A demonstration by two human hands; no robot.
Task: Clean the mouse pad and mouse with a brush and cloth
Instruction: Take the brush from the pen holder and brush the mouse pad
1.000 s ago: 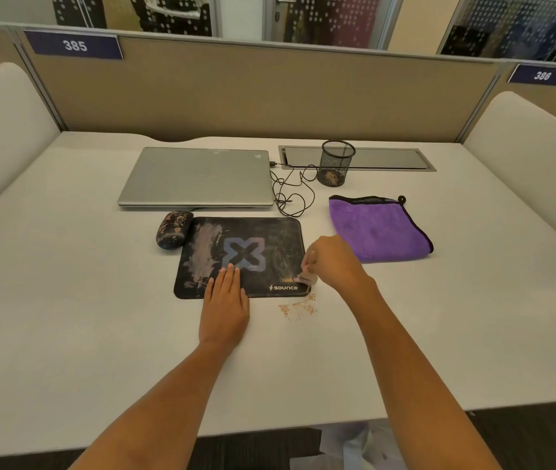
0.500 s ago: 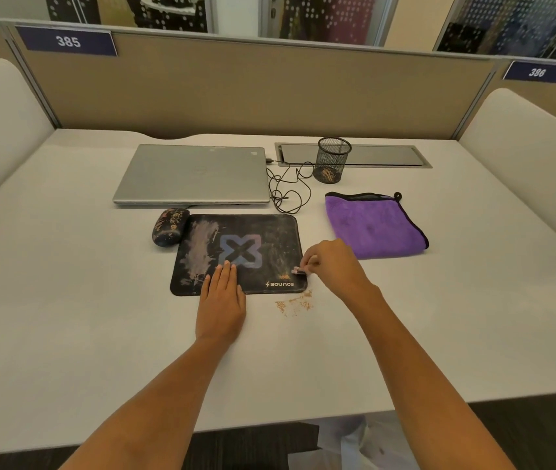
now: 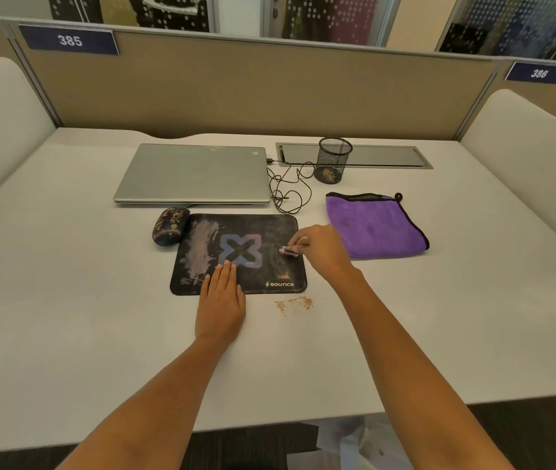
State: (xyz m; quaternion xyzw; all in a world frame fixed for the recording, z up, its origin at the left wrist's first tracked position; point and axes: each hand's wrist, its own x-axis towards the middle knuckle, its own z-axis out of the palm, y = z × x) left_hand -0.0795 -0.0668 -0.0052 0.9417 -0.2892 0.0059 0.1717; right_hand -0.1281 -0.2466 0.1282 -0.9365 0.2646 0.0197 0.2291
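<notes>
A black mouse pad point(image 3: 270, 232) with a blue X logo lies on the white desk, smeared with pale dust on its left part. My left hand point(image 3: 221, 296) lies flat, fingers straight, pressing the pad's front edge. My right hand point(image 3: 320, 247) pinches a small pale brush point(image 3: 287, 251) whose tip touches the pad's right half. A dark, dirt-speckled mouse point(image 3: 170, 226) sits off the pad's back left corner. The folded purple cloth point(image 3: 375, 225) lies to the right of the pad.
A little pile of brown crumbs point(image 3: 295, 305) lies on the desk point(image 3: 66, 300) just in front of the pad. Behind are a closed silver laptop point(image 3: 195, 173), a tangled black cable point(image 3: 288, 191), a mesh pen cup point(image 3: 333, 160) and a cable tray lid point(image 3: 388, 156).
My right hand with the brush has moved from the pad's front right corner back up onto the pad's right half. My left hand has stayed in place.
</notes>
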